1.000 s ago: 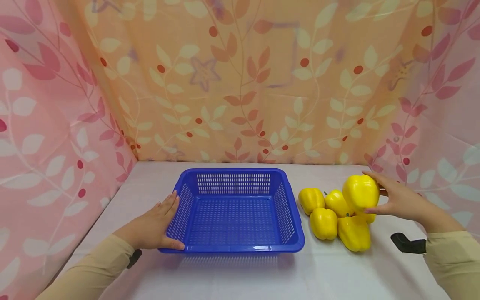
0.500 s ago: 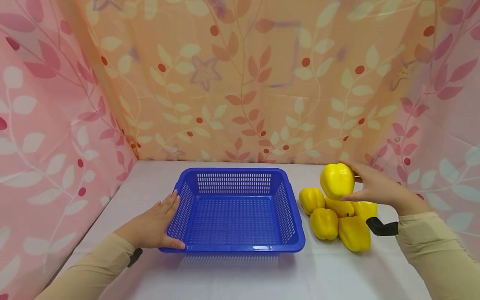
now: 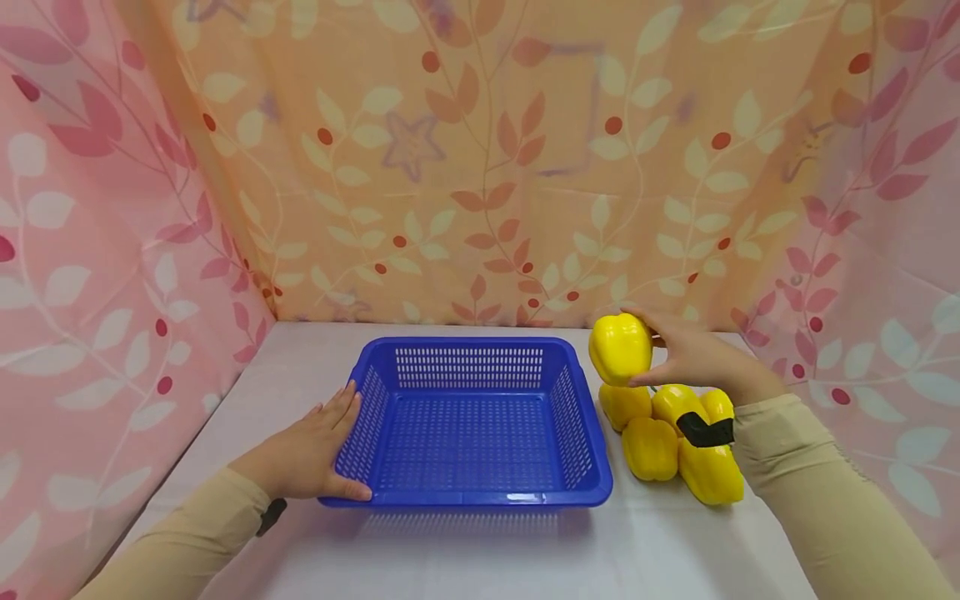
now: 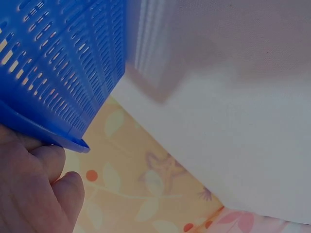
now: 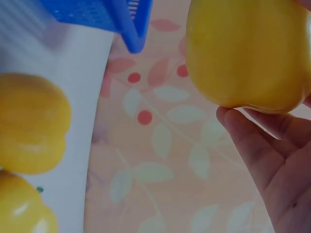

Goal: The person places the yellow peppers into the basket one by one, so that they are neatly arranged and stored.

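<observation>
My right hand grips a yellow bell pepper between thumb and fingers, raised above the table near the basket's back right corner. Close up in the right wrist view, fingertips press against the bottom of this pepper. A blue plastic basket with slotted walls stands in the middle, bare inside. Along its left rim lies my left hand, fingers straight and thumb on the front corner. The left wrist view has those fingers right at the rim. Several more yellow bell peppers sit right of the basket.
A white cloth covers the table. Floral curtains enclose the back and both sides. Black straps hang at the wrists, the right one overlapping the peppers in the head view.
My right hand has carried the held pepper leftward and a little upward, from over the pile's right side to beside the basket. The left hand and basket have stayed put.
</observation>
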The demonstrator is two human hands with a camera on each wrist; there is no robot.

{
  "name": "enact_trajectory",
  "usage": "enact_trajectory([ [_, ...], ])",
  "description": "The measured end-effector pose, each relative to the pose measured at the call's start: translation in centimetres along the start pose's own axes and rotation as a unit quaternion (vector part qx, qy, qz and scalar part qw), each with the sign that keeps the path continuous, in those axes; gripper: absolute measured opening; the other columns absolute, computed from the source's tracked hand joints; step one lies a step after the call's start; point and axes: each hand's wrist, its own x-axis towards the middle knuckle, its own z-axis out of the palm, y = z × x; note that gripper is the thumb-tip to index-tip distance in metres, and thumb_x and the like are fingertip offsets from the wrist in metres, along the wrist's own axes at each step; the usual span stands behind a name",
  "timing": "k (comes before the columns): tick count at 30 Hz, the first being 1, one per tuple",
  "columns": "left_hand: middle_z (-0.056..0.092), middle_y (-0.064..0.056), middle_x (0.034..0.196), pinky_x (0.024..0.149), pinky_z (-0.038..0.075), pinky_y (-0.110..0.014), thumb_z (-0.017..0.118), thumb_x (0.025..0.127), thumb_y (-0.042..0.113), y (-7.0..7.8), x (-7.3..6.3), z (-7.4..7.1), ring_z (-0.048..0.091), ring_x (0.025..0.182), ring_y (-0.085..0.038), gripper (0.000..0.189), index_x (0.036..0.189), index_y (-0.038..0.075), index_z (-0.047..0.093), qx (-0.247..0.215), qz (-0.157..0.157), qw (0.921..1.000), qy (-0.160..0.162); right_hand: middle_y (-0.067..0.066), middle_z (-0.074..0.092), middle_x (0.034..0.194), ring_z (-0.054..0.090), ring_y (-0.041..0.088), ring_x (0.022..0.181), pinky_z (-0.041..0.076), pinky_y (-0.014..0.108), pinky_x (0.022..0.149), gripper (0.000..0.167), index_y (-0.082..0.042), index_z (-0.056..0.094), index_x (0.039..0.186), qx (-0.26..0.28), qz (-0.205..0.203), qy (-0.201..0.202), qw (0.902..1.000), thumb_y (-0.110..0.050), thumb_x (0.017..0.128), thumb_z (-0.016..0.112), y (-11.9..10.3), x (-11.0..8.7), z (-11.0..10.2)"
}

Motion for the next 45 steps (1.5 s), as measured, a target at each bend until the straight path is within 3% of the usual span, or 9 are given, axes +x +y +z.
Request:
enact_trajectory([
  [6, 0.010, -0.028, 0.148, 0.105, 0.020, -0.056, 0.045, 0.061, 0.084, 0.0, -0.1, -0.1, 0.014, 0.135, -0.041, 0.127, 0.140, -0.012, 0.018, 0.003, -0.001, 1.0000, -0.001, 0.010, 0.045, 0.131, 0.048, 0.026, 0.111, 0.043, 0.048, 0.092, 0.102, -0.008, 0.026, 0.143, -0.019, -0.042, 0.003, 0.9989, -0.043, 0.064, 0.081, -1.5, 2.4, 0.9],
  [12, 0.010, -0.030, 0.147, 0.105, 0.020, -0.057, 0.048, 0.062, 0.082, 0.4, -0.3, -0.9, 0.014, 0.135, -0.043, 0.126, 0.139, -0.013, 0.018, -0.004, 0.000, 1.0000, -0.006, 0.007, 0.047, 0.127, 0.049, 0.024, 0.111, 0.043, 0.046, 0.094, 0.103, -0.009, 0.026, 0.143, 0.001, -0.043, -0.026, 0.9987, -0.043, 0.064, 0.081, -3.3, 4.4, 2.0],
  [19, 0.009, -0.029, 0.148, 0.105, 0.019, -0.057, 0.044, 0.060, 0.085, 0.3, -0.2, -0.6, 0.013, 0.135, -0.042, 0.129, 0.140, -0.013, 0.017, 0.000, -0.003, 1.0000, -0.006, -0.006, 0.050, 0.121, 0.049, 0.015, 0.107, 0.045, 0.041, 0.091, 0.092, -0.027, 0.033, 0.138, 0.023, -0.076, -0.045, 0.9959, -0.042, 0.063, 0.082, -4.6, 6.7, 3.6],
  [24, 0.009, -0.028, 0.148, 0.105, 0.019, -0.057, 0.047, 0.061, 0.083, 0.2, -0.2, -0.5, 0.013, 0.136, -0.042, 0.128, 0.140, -0.012, 0.017, 0.000, -0.004, 1.0000, -0.004, 0.000, 0.047, 0.127, 0.049, 0.017, 0.107, 0.046, 0.038, 0.090, 0.098, -0.015, 0.030, 0.142, 0.009, -0.073, -0.055, 0.9958, -0.041, 0.063, 0.082, -5.5, 7.8, 4.5],
  [30, 0.010, -0.028, 0.148, 0.105, 0.019, -0.057, 0.049, 0.062, 0.082, 0.2, -0.2, -0.4, 0.014, 0.135, -0.042, 0.126, 0.140, -0.012, 0.017, 0.001, -0.004, 1.0000, -0.003, 0.006, 0.045, 0.132, 0.047, 0.020, 0.112, 0.042, 0.039, 0.096, 0.099, -0.009, 0.030, 0.142, -0.011, -0.091, -0.057, 0.9942, -0.040, 0.063, 0.082, -6.7, 8.8, 5.2],
  [38, 0.010, -0.028, 0.148, 0.105, 0.019, -0.057, 0.043, 0.061, 0.086, 0.1, -0.1, -0.2, 0.014, 0.135, -0.041, 0.128, 0.140, -0.011, 0.017, 0.005, 0.000, 1.0000, 0.001, -0.007, 0.049, 0.114, 0.049, 0.015, 0.099, 0.049, 0.032, 0.080, 0.081, -0.027, 0.041, 0.129, 0.032, -0.083, -0.066, 0.9938, -0.037, 0.061, 0.084, -7.9, 9.8, 6.9],
  [45, 0.011, -0.027, 0.148, 0.106, 0.019, -0.056, 0.044, 0.060, 0.086, 0.1, 0.0, 0.1, 0.015, 0.136, -0.040, 0.128, 0.140, -0.011, 0.019, 0.010, 0.000, 0.9999, 0.009, -0.010, 0.051, 0.115, 0.050, 0.012, 0.100, 0.048, 0.030, 0.084, 0.089, -0.023, 0.037, 0.135, 0.039, -0.085, -0.075, 0.9928, -0.036, 0.061, 0.084, -8.9, 10.9, 8.6],
])
